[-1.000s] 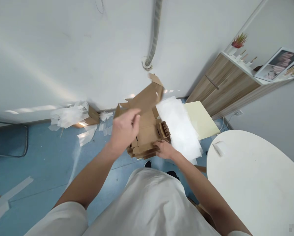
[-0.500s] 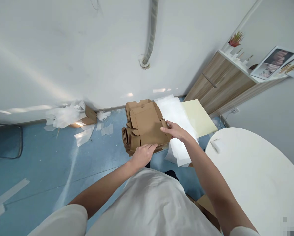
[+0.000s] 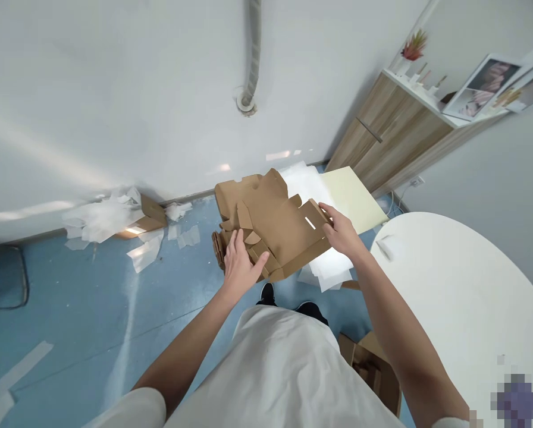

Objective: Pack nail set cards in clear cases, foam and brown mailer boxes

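Observation:
A flat brown cardboard box blank (image 3: 288, 229), partly unfolded and with a slot near its right end, lies over other flattened cardboard (image 3: 240, 193). My right hand (image 3: 343, 230) pinches the blank's right flap between thumb and fingers. On the blank's left flaps rests my left hand (image 3: 243, 261), its fingers spread and thumb apart. White sheets (image 3: 333, 264) show beneath and beyond the blank on the right, beside a pale yellow board (image 3: 358, 199).
A round white table (image 3: 463, 297) stands at the right. An open carton (image 3: 378, 368) is low beside me. Crumpled white wrap (image 3: 101, 217) and a small carton (image 3: 153, 217) lie by the wall. A wooden cabinet (image 3: 391, 131) is at the back right.
The cardboard blank has opened out and shifted right, its right end lifted in my right hand. My left hand has moved left and its fingers have spread. The view has shifted a little.

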Demonstrator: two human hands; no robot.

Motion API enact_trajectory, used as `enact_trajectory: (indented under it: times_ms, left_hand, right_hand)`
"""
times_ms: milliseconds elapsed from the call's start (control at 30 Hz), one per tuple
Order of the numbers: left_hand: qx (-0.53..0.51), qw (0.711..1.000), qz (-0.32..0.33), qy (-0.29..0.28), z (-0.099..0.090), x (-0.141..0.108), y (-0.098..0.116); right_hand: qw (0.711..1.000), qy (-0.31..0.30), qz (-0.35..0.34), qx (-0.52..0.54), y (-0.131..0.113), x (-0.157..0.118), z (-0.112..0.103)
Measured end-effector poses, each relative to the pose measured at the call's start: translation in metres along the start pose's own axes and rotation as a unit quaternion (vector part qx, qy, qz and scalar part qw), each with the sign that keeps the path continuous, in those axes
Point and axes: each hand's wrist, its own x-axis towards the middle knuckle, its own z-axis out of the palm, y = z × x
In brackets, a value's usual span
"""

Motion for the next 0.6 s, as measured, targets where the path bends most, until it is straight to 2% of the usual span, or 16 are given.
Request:
enact_trajectory:
  times_ms: [167, 233, 333, 433, 533, 600]
  left_hand:
    - [-0.022, 0.999, -0.018, -0.037, 0.017, 0.013, 0.019]
    - [-0.093, 0.994, -0.009, -0.062, 0.026, 0.018, 0.030]
    - [-0.222, 0.969, 0.022, -0.103, 0.046, 0.027, 0.052]
    - [-0.262, 0.948, 0.067, -0.165, 0.070, 0.032, 0.085]
    - [-0.223, 0.940, 0.126, -0.227, 0.099, 0.027, 0.129]
    - [-0.179, 0.935, 0.181, -0.247, 0.121, 0.019, 0.161]
  right_hand:
    - [0.989, 0.098, 0.046, 0.101, 0.034, -0.040, -0.017]
    - [0.976, 0.145, 0.064, 0.147, 0.046, -0.059, -0.026]
    - [0.950, 0.223, 0.095, 0.197, 0.069, -0.092, -0.039]
    - [0.913, 0.309, 0.150, 0.221, 0.098, -0.132, -0.049]
    - [0.866, 0.382, 0.216, 0.239, 0.130, -0.180, -0.056]
    - [0.838, 0.417, 0.255, 0.242, 0.150, -0.215, -0.059]
